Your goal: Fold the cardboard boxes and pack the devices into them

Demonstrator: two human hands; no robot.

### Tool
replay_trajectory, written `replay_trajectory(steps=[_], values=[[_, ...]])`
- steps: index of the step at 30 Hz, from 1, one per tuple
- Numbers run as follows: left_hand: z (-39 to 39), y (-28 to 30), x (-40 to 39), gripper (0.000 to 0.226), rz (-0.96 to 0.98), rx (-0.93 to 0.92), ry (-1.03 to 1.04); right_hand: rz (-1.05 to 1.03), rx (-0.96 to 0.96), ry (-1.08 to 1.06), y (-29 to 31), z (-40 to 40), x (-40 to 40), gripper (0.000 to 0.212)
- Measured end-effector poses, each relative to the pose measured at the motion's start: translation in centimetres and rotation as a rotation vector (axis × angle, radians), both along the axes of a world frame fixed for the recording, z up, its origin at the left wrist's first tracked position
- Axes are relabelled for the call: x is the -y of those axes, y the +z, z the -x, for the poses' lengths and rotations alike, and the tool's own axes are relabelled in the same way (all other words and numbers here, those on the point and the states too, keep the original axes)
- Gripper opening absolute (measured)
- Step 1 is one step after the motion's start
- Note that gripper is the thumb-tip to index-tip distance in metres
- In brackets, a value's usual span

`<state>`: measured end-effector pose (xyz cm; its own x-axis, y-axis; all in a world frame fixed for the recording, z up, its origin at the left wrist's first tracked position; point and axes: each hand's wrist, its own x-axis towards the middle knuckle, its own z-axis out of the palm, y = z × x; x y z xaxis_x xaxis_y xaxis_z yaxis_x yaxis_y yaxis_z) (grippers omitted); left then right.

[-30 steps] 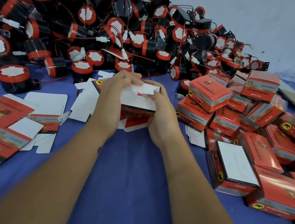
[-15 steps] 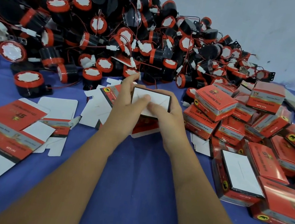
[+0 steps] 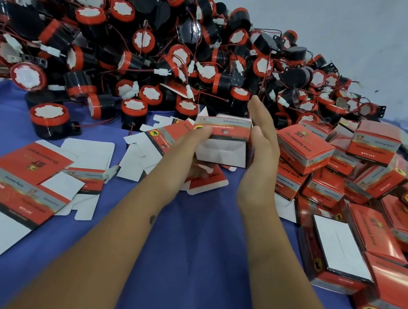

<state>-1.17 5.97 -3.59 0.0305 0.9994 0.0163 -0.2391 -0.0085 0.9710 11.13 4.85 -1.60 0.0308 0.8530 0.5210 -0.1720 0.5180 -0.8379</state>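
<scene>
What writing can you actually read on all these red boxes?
"ST": folded box in front of the pile.
"QTY:1PC": top box of the stack on the right.
Held box, flat cartons: lettering too blurred to read.
Devices: no text visible.

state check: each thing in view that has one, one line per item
box in hand: partly folded, white flap open
left hand: holds the box
right hand: fingers straight, flat against box end
flat cartons: unfolded
red boxes: folded, piled
devices: unpacked, heaped
</scene>
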Motion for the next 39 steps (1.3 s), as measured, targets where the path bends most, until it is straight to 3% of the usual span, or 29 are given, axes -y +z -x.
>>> replay_trajectory(steps=[5, 10, 15, 22, 24, 26, 29, 32, 35, 39], values=[[2.3, -0.4, -1.3, 0.033, -0.137, 0.273, 0.378, 0.257, 0.193, -0.234, -1.0, -1.7, -1.9, 0.038], [2.5, -1.0, -2.1, 0.036, -0.108, 0.227, 0.611, 0.258, 0.673, -0.384, -1.6, -0.6, -4.7, 0.032], [2.2, -1.4, -2.3, 0.042, -0.09, 0.242, 0.67, 0.345, 0.827, -0.227, -1.3, 1.7, -9.3, 0.036], [1.9, -1.8, -2.5, 0.047, -0.066, 0.063, 0.592, 0.587, 0.927, -0.206, -1.4, 1.8, -14.8, 0.036], [2.0, -1.8, -2.5, 0.047, -0.059, 0.064, 0.588, 0.525, 0.86, -0.261, -1.4, 1.7, -15.0, 0.031], [2.1, -1.8, -2.5, 0.046, -0.05, 0.064, 0.592, 0.401, 0.674, -0.379, -0.9, 1.4, -14.3, 0.026], [2.1, -1.8, -2.6, 0.053, -0.058, 0.004, 0.601, 0.19, 0.468, -0.573, 1.2, 0.7, -12.7, 0.035], [2.1, -1.8, -2.5, 0.054, -0.084, 0.011, 0.611, 0.1, 0.302, -0.575, 3.5, 0.2, -10.0, 0.04], [1.9, -1.2, -2.4, 0.051, -0.099, 0.105, 0.58, 0.139, 0.151, -0.48, 4.0, 0.5, -6.4, 0.04], [1.2, -0.5, -1.5, 0.058, -0.075, 0.275, 0.413, 0.391, -0.126, -0.222, 1.8, 1.8, -3.0, 0.035]])
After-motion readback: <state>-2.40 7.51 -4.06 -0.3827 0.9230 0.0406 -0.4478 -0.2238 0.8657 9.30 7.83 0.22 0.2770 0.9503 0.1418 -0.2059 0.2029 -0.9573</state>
